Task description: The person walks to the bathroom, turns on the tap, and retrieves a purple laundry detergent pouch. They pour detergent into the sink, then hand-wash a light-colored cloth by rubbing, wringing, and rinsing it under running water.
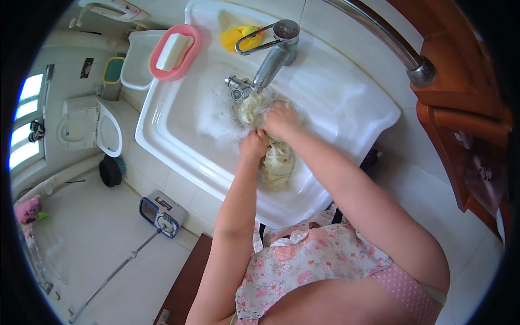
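A wet cream-coloured cloth [277, 164] lies bunched in a white ceramic washbasin [345, 109], partly in sudsy water. My left hand [254, 145] is closed on the cloth near its middle. Just beyond and to the right, my right hand [281, 119] grips the same cloth, its fingertips partly hidden by foam and fabric. White foam [217, 118] spreads over the water left of my hands. Above them hangs the spout of a chrome faucet [266, 73], with a small valve fitting [239, 90] at its outlet.
A pink soap dish [152, 67] with white soap bars [170, 52] rests on the basin's left corner. Yellow rubber ducks [243, 37] sit behind the faucet. A metal rail [378, 32] and brown cabinet [459, 101] flank the right. Left are a toilet [77, 129] and a mop bucket [164, 211].
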### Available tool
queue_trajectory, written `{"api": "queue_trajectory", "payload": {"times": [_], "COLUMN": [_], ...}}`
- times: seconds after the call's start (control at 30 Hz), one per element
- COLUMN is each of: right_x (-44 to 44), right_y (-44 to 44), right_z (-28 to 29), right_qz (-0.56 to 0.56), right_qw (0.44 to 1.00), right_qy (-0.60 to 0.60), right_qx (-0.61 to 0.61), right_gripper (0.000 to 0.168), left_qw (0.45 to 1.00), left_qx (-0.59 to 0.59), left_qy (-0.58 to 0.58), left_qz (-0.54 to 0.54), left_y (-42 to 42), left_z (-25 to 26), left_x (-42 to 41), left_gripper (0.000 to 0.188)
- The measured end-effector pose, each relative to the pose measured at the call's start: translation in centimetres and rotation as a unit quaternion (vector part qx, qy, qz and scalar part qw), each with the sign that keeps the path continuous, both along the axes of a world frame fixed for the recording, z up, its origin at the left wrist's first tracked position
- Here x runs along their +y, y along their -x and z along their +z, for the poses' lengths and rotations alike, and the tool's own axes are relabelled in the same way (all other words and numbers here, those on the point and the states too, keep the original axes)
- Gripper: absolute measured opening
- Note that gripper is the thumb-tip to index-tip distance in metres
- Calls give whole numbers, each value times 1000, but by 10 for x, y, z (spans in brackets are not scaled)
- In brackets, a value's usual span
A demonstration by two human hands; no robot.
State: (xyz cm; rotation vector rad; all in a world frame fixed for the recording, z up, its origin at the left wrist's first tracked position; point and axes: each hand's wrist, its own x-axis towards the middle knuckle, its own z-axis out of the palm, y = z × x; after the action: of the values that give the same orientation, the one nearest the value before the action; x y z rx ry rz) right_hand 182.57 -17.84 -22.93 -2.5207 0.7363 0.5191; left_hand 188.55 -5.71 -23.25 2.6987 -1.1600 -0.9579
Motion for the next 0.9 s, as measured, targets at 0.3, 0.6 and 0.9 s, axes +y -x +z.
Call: {"api": "queue_trajectory", "payload": {"times": [0.3, 0.6, 0.9], "right_x": [65, 91, 44], "right_y": [12, 16, -18], "right_z": [61, 108, 80], "right_qz": [-106, -140, -274], "right_qw": [912, 902, 860], "right_qy": [-118, -25, -117], "right_qx": [-378, -407, -414], "right_gripper": [33, 30, 19], "left_qw": [570, 418, 537], "left_qx": [549, 695, 555], "left_qy": [285, 325, 336], "left_qz": [540, 487, 539], "left_y": [-55, -12, -1], "left_z": [20, 38, 62], "left_x": [12, 21, 7], "left_gripper": [55, 37, 36]}}
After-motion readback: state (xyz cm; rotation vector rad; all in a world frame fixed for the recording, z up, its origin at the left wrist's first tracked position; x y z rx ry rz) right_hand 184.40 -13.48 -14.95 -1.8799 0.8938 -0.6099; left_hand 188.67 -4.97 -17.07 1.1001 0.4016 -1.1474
